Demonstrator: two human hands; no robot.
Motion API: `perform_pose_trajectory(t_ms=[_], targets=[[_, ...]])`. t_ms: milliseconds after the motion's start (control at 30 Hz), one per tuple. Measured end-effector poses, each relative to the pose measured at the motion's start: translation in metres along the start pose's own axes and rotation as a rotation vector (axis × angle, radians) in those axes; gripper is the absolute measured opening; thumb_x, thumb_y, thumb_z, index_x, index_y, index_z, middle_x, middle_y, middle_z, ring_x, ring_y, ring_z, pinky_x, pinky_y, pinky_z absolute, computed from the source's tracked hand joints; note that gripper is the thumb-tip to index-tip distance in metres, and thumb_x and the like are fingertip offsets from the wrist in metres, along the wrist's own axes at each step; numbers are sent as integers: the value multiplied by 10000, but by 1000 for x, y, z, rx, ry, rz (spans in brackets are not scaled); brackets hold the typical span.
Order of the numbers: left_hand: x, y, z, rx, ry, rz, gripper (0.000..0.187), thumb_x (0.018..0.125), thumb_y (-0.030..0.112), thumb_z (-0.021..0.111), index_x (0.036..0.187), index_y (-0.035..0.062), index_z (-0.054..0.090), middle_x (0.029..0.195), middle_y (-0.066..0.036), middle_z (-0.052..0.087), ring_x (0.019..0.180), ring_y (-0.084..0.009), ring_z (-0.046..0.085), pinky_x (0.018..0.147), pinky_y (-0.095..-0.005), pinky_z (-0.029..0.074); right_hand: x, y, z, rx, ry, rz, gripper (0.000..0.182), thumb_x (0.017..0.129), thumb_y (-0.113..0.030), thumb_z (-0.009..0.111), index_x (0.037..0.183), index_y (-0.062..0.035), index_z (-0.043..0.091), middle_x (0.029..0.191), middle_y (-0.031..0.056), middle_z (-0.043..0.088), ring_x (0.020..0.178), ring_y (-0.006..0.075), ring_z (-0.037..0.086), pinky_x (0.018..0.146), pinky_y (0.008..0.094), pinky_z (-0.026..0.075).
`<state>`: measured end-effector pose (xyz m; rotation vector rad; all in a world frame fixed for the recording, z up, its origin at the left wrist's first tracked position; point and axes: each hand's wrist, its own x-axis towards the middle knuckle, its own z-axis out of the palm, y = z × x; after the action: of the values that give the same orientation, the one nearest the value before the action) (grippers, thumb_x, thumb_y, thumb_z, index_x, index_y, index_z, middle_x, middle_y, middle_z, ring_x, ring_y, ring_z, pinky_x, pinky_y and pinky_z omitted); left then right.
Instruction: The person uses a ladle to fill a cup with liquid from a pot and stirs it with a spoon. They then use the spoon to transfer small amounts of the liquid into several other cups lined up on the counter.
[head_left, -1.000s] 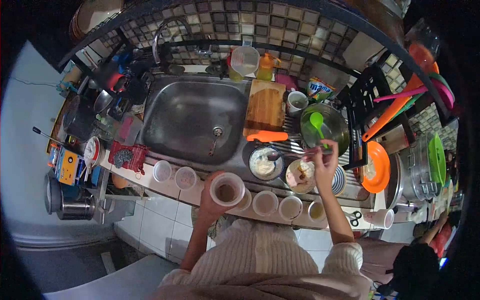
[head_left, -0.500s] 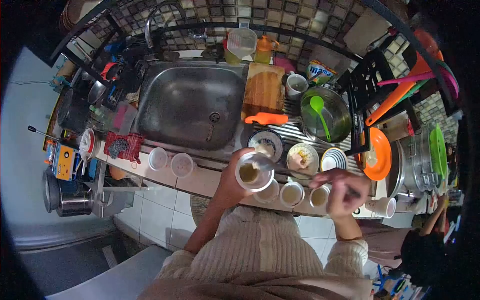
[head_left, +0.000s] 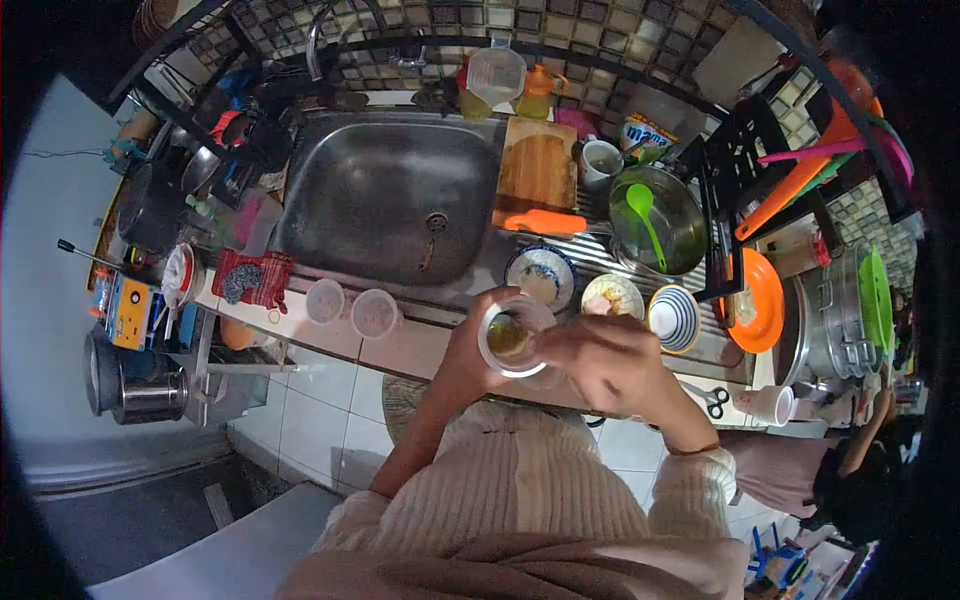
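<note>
My left hand (head_left: 475, 345) is wrapped around a clear plastic cup (head_left: 515, 372) with a greenish-yellow filling in it, held at the counter's front edge. Over the cup's right rim reaches my right hand (head_left: 610, 365), its fingers pinched together at the mouth. What they grip is hidden; the spoon seen earlier in the cup cannot be made out. Just behind the cup sits a blue-patterned bowl (head_left: 541, 278) with pale contents. A bowl with yellow and pinkish food (head_left: 612, 296) and a blue-striped bowl (head_left: 674, 319) stand beyond my right hand.
Left along the counter stand two plastic cups (head_left: 374, 314). Scissors (head_left: 717, 402) and stacked cups (head_left: 775, 405) lie at right, near an orange plate (head_left: 756, 300). Behind are the sink (head_left: 370, 200), a cutting board (head_left: 537, 165) and a pot with a green spoon (head_left: 645, 215).
My right hand has moved left, from beside the row of cups to the mouth of the held cup. The row of cups at the front edge is now mostly covered by it.
</note>
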<state>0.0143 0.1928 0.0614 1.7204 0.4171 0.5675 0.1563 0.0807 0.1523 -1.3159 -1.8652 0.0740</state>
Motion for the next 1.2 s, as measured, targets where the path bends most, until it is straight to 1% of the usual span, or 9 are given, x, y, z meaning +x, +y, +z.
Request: perform_pose_trajectory(t_ms=[233,467,600,667,733,767,800,867,1200], targets=[[-8,10,-16,67,-13,3,780,567,153,795,1205,56,357,1157,-122,462,1058,-227,496,884,-335,399,22,-5,15,124,-28,127,114,757,-40,572,860,-17,613,758,101,622,653,231,613,600,300,484],[-23,-3,-41,91,61,41,792,554,154,801,1205,60,358,1151,-109,475,1070,-215,494,882,-330,404,36,-23,31,159,119,224,120,738,20,558,855,-7,566,734,126,592,595,254,586,520,308,455],[-31,-1,-57,213,83,97,797,548,158,807,1201,61,361,1152,-110,479,1060,-225,506,879,-333,414,31,-34,40,30,295,-26,170,644,64,591,808,23,584,728,131,611,592,243,610,531,307,505],[-36,-6,-67,183,88,62,798,545,159,810,1199,62,363,1154,-113,478,1057,-230,509,878,-334,417,27,-40,39,-33,200,-103,195,588,64,613,774,14,586,712,142,607,595,237,615,517,315,517],[-41,-16,-77,166,99,115,798,547,152,811,1199,61,361,1157,-117,478,1052,-234,512,876,-335,419,27,-49,48,10,259,-159,103,748,-22,508,851,-17,502,628,113,601,566,201,599,509,275,477],[-45,-19,-81,166,100,117,798,547,152,811,1199,61,361,1157,-117,478,1052,-234,512,876,-335,419,30,-44,59,-25,337,-305,188,569,13,621,749,-23,582,724,121,603,600,190,608,488,271,503],[-47,-21,-85,142,100,124,799,548,145,810,1200,61,357,1158,-119,477,1052,-232,512,875,-335,420,35,-43,66,-26,336,-310,188,569,13,621,749,-23,582,724,121,603,600,190,608,488,271,503],[-54,-23,-91,119,102,132,800,549,139,809,1202,60,354,1159,-122,476,1052,-230,511,874,-336,420,42,-44,80,-162,96,-402,161,587,-20,613,742,-53,588,711,73,579,591,160,592,488,240,493],[-70,-25,-114,121,73,127,792,567,154,801,1205,65,340,1151,-122,498,1030,-226,531,857,-333,434,54,-43,112,-51,85,-329,314,553,-100,619,866,-81,610,710,26,542,573,121,567,465,245,475]])
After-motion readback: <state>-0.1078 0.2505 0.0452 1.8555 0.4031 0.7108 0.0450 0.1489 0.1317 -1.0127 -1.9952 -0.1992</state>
